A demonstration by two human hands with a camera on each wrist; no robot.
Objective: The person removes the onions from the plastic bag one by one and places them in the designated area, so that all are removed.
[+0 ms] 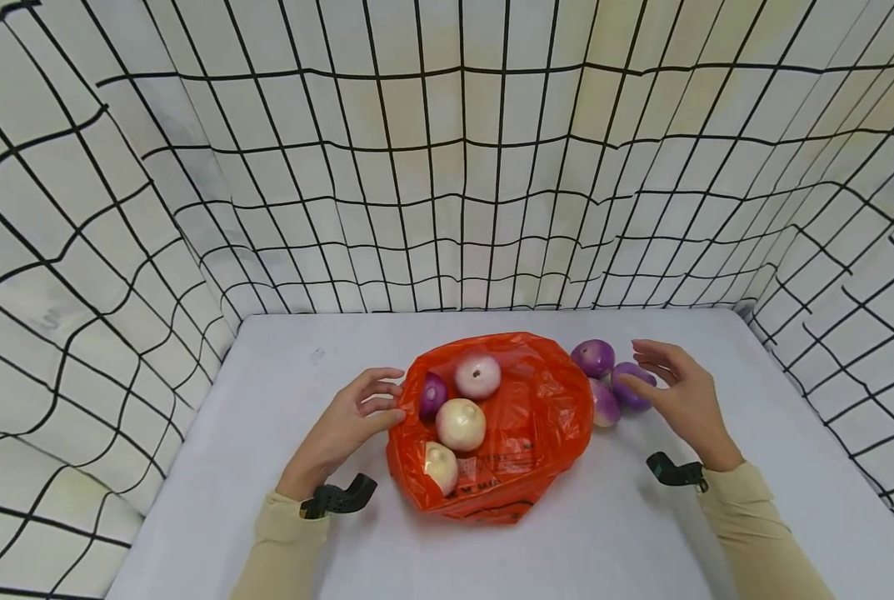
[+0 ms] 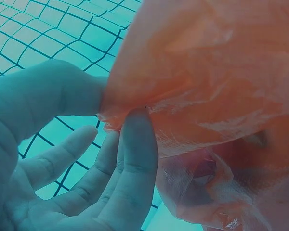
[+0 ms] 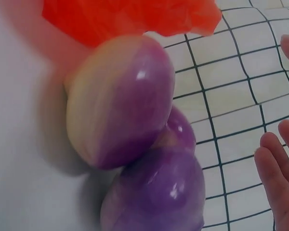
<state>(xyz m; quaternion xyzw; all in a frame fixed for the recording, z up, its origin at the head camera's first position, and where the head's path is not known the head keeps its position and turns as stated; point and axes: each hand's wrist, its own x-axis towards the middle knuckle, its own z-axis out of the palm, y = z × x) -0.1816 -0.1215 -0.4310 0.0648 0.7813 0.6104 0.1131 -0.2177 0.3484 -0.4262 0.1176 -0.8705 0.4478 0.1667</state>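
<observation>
A red plastic bag (image 1: 547,392) lies with its mouth open upward on the white table. Inside it are several onions: a white one (image 1: 461,425), a pinkish one (image 1: 478,375), a purple one (image 1: 432,395) and a pale one (image 1: 442,468) partly covered by the bag. My left hand (image 1: 351,425) pinches the bag's left edge between thumb and a fingertip (image 2: 138,134), as the left wrist view shows. Right of the bag sit three purple onions (image 3: 123,103), bunched together. Close beside them is my right hand (image 1: 685,396), fingers relaxed, holding nothing.
Black netting (image 1: 461,148) over pale walls encloses the white table (image 1: 611,533) at the back and both sides. The onion cluster stands right against the bag's right edge. A black wrist-worn device (image 1: 342,497) sits on each forearm.
</observation>
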